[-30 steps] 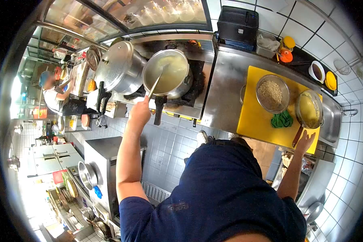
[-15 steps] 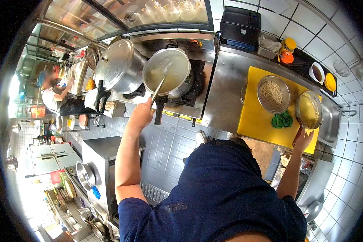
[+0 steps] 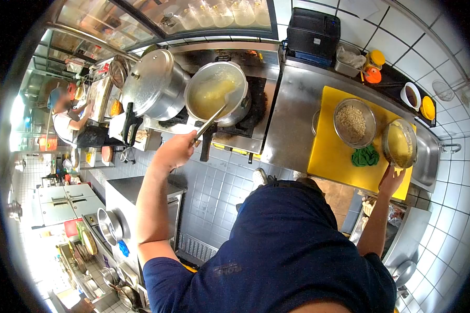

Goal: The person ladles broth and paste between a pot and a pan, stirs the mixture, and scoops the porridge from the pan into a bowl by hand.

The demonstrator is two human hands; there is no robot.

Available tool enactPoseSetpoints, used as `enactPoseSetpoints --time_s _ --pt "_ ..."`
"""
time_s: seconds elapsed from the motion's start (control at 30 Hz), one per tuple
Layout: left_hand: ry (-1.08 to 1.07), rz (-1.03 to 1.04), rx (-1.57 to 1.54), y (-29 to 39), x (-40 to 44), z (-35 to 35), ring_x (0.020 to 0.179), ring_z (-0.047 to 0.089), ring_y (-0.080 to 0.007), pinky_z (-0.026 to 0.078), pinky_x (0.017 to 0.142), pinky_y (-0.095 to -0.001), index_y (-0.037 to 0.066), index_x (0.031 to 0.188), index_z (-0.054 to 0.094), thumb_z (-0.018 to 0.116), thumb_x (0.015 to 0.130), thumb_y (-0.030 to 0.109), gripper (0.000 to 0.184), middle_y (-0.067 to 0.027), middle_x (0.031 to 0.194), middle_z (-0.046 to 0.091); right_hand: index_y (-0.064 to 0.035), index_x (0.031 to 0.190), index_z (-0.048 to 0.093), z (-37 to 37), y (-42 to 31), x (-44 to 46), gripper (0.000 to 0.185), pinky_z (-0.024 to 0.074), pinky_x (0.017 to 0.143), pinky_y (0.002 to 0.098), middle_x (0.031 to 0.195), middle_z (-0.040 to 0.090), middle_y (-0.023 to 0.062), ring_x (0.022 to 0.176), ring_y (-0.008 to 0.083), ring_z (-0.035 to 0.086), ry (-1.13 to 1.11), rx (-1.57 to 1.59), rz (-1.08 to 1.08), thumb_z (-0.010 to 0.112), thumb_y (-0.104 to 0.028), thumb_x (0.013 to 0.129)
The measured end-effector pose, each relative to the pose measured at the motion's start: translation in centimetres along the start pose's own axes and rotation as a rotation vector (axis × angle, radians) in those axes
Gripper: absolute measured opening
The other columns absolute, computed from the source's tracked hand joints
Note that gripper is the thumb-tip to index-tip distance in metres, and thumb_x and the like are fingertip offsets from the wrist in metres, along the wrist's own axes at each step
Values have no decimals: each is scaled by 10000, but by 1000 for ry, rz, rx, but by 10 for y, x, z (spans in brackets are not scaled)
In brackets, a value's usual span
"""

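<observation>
My left hand (image 3: pixel 176 150) is closed around the handle of a long metal spoon (image 3: pixel 212 123), whose head is hidden in the pot. The pot (image 3: pixel 191 116) stands on the stove with cloudy liquid and a pale yellow mass (image 3: pixel 216 93) inside. My right hand (image 3: pixel 391 180) grips the near edge of a metal bowl (image 3: pixel 413 151), its fingers partly hidden. Yellow, smooth-looking food (image 3: pixel 399 141) fills that bowl. Beside it, a second metal bowl (image 3: pixel 373 116) contains pale, crumbly food (image 3: pixel 351 121). Green leaves (image 3: pixel 365 156) lie between the two bowls on a yellow cutting board (image 3: pixel 326 151).
A large lidded pressure cooker (image 3: pixel 150 86) stands left of the pot, its black handle sticking out. To the right is a sink (image 3: pixel 429 156). A black box (image 3: pixel 312 35) and jars (image 3: pixel 375 58) line the wall. Another person (image 3: pixel 68 120) works at the far left.
The spoon has swung to the right in the pot, and my left hand has shifted slightly left. More yellow shows in the liquid. My right hand stays at the bowl.
</observation>
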State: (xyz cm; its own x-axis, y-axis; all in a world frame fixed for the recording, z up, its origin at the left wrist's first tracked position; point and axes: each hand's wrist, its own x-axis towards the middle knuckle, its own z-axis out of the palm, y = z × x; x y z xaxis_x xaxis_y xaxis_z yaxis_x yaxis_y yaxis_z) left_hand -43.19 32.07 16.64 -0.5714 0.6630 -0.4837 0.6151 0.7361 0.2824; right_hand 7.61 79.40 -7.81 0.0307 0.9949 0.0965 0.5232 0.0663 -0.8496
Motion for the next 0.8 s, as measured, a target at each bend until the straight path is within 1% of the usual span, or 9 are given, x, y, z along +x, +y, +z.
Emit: enactPoseSetpoints --time_s 0.03,0.13,0.3,0.4,0.5,0.6,0.63,0.73,0.8 --pt "-1 37 16 -5 -1 -3 754 659 -321 514 695 -406 29 1349 509 513 851 16 499 -218 828 647 24 1494 283 0 1 0 747 419 1042 480 1491 328 301 1299 433 455 -3 1 -14 678 -252 923" --pt "-63 20 138 -11 -3 -20 780 662 -326 513 698 -406 32 1344 517 515 851 18 492 -206 857 656 22 1493 286 1 0 1 744 423 1038 481 1492 327 298 1299 434 455 -7 9 -22 679 -252 923" --pt "-206 -234 200 5 -7 -54 881 662 -361 534 776 -429 56 1332 533 532 830 11 504 -220 958 667 25 1497 271 1 -24 -7 722 413 1055 453 1507 333 267 1323 400 445 7 -19 35 644 -244 941" --pt "-89 -47 378 -29 -4 -47 915 652 -395 524 797 -458 45 1259 565 517 840 21 423 -233 998 662 8 1505 268 -2 -11 -5 744 410 1058 471 1524 303 269 1339 414 416 20 23 68 669 -238 928" --pt "2 -35 372 -41 -3 -40 917 633 -436 504 829 -493 18 1035 590 473 834 -13 235 -236 934 662 11 1508 262 -4 2 -3 741 408 1059 460 1528 303 267 1331 399 432 34 -29 69 655 -246 934" --pt "73 -122 400 -42 2 -29 919 633 -433 501 830 -497 5 1030 588 458 847 11 225 -249 933 661 24 1505 266 -4 12 -5 730 409 1053 444 1521 323 263 1303 379 471 30 -86 52 633 -264 943" --pt "120 -83 351 -48 3 -23 927 634 -434 502 826 -504 6 1032 586 451 865 36 217 -261 943 662 25 1504 270 -5 11 -7 729 409 1051 444 1517 331 259 1301 377 469 26 -112 42 638 -253 940" --pt "145 -161 412 -82 22 11 914 641 -451 520 806 -543 52 1287 516 429 866 28 431 -272 1017 656 15 1502 274 -1 37 6 763 427 1029 441 1466 368 269 1255 386 484 77 -122 -69 672 -303 933" --pt "186 -124 299 -96 34 30 963 634 -459 509 850 -556 33 1381 448 439 876 64 506 -269 1021 658 12 1493 296 0 41 6 760 432 1015 437 1389 430 259 1208 377 501 99 -153 -39 679 -323 929"
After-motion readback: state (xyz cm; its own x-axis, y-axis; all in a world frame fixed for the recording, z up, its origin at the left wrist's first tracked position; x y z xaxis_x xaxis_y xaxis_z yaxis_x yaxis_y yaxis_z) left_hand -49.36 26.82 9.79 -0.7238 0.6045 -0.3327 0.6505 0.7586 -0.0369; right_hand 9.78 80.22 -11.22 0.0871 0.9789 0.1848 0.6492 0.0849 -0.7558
